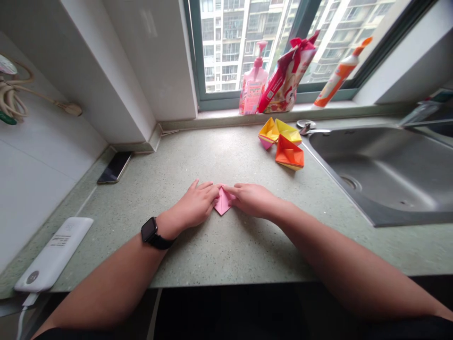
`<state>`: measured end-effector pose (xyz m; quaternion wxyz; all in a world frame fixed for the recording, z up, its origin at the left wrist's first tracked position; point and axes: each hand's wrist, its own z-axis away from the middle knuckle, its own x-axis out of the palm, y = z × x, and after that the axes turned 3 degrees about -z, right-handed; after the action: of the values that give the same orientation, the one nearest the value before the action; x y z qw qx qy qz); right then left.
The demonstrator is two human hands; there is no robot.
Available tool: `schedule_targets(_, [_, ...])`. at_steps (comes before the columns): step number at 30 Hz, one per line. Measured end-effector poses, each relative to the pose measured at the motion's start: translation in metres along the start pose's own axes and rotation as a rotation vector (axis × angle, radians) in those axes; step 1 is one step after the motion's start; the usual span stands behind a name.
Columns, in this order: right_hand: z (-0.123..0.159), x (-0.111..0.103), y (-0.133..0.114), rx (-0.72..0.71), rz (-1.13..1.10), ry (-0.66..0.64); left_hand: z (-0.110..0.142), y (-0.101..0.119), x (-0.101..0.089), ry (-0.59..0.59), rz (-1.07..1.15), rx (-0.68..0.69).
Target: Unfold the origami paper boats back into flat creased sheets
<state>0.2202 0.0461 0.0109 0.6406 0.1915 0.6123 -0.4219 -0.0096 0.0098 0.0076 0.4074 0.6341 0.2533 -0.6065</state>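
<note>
A small folded piece of pink origami paper lies on the speckled green countertop, its point facing me. My left hand and my right hand press in from either side, and their fingertips hold its upper edges. A black smartwatch sits on my left wrist. Beyond my hands are several finished paper folds: a yellow and pink one, a yellow one and an orange one.
A steel sink and faucet lie right. A phone and white power bank lie left. A pink soap bottle, red bag and orange-white bottle stand on the windowsill.
</note>
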Motion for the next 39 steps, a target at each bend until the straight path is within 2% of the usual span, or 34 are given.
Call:
schedule_targets(8, [0.012,-0.008,0.001,-0.061,-0.098,0.052,0.01,-0.011,-0.014,0.035,0.028,0.156])
schedule_targets(15, [0.016,-0.007,0.009,-0.1,-0.156,0.057,0.006,-0.021,-0.017,0.12,0.121,0.29])
schedule_targets(20, [0.017,-0.011,0.014,-0.151,-0.176,0.012,0.003,-0.022,-0.018,0.16,0.17,0.299])
schedule_targets(23, [0.015,-0.009,0.017,-0.201,-0.195,0.058,0.004,-0.023,-0.017,0.224,0.225,0.267])
schedule_targets(26, [0.009,-0.007,0.019,-0.246,-0.279,0.176,0.004,-0.023,-0.016,0.326,0.319,0.156])
schedule_targets(30, [0.004,-0.006,0.018,-0.183,-0.539,0.319,0.003,-0.018,-0.015,0.441,0.546,-0.027])
schedule_targets(32, [0.004,-0.006,0.015,-0.124,-0.685,0.317,0.002,-0.013,-0.013,0.424,0.739,-0.095])
schedule_targets(35, [0.005,-0.006,0.01,-0.068,-0.853,0.251,0.0,-0.005,-0.01,0.335,1.015,-0.16])
schedule_targets(39, [0.003,-0.002,0.004,-0.028,-1.037,0.183,-0.001,0.001,-0.007,0.271,1.192,-0.193])
